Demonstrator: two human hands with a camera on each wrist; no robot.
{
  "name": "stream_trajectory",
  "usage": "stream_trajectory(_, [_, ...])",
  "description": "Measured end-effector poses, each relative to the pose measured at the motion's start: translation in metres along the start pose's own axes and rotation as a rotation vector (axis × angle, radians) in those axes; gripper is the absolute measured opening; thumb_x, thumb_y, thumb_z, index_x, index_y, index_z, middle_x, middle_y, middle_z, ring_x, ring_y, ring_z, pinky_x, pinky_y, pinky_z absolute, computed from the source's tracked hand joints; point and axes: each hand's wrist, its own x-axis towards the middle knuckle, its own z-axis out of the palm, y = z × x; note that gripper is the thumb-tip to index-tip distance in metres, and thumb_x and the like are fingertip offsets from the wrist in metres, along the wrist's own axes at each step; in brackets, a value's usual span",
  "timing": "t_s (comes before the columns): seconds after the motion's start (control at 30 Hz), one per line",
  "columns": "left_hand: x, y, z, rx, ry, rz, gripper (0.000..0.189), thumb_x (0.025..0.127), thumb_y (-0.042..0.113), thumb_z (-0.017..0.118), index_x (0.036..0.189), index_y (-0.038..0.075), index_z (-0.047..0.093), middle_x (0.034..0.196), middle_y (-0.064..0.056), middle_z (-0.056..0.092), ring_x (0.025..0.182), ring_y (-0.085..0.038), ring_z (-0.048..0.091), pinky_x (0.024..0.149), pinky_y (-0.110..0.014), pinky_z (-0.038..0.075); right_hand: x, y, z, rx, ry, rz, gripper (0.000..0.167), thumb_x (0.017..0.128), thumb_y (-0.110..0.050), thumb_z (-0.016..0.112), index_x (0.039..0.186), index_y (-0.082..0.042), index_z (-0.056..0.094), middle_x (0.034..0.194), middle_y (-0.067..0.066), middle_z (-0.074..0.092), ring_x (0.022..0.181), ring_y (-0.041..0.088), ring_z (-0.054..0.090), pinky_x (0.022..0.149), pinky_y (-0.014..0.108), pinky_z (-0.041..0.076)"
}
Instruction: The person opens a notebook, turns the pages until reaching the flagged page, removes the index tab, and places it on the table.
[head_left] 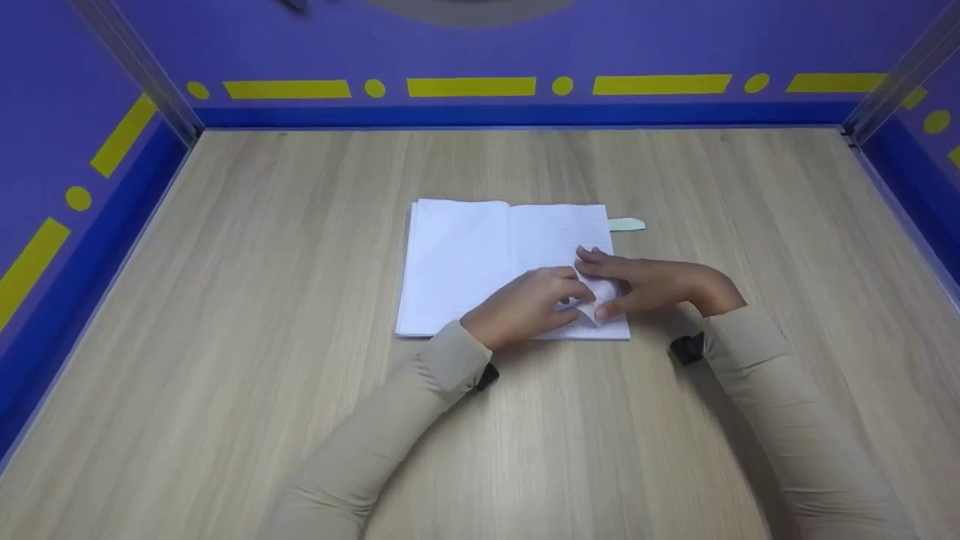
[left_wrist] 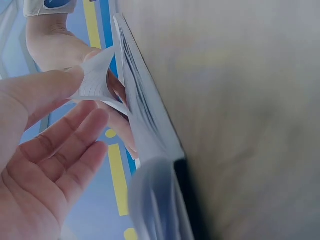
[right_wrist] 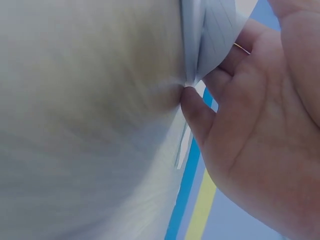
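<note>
An open notebook [head_left: 457,255] with white lined pages lies on the table. My left hand [head_left: 536,300] is over the right-hand page, its thumb and index finger pinching a raised part of a page [left_wrist: 97,80]; in the left wrist view its other fingers stay loose. Close by on the right, my right hand [head_left: 645,281] has its fairly straight fingers on the page and its thumb lower down, near the notebook's edge. The raised paper [right_wrist: 215,37] curves in front of its fingers in the right wrist view and partly hides them.
A pale green strip [head_left: 627,224] sticks out past the notebook's right edge. The wooden table [head_left: 262,247] is bounded by blue-purple panels [head_left: 480,52] with yellow marks at the back and both sides. Dark wrist devices [head_left: 686,349] sit under the sleeves.
</note>
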Motion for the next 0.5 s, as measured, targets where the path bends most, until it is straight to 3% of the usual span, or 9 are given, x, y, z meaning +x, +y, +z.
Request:
stream_trajectory(0.2, [-0.0027, -0.0028, -0.0003, -0.017, 0.043, 0.015, 0.025, 0.092, 0.007, 0.061, 0.115, 0.008, 0.069, 0.111, -0.005, 0.067, 0.104, -0.016, 0.063, 0.091, -0.024, 0.049, 0.0007, -0.0022, 0.0017, 0.005, 0.023, 0.013, 0.095, 0.085, -0.044, 0.069, 0.154, -0.008, 0.015, 0.163, 0.011, 0.000, 0.150, 0.031, -0.004, 0.119, 0.055, 0.008])
stream_trajectory(0.5, [-0.0047, -0.0049, -0.0036, -0.065, 0.114, 0.022, 0.026, 0.092, 0.006, 0.059, 0.116, 0.006, 0.069, 0.107, -0.006, 0.069, 0.094, -0.014, 0.064, 0.084, -0.021, 0.050, -0.0042, 0.0016, 0.0000, 0.010, 0.166, 0.054, 0.112, 0.080, -0.045, 0.074, 0.155, -0.009, -0.002, 0.162, 0.010, -0.013, 0.148, 0.032, -0.014, 0.118, 0.058, 0.000])
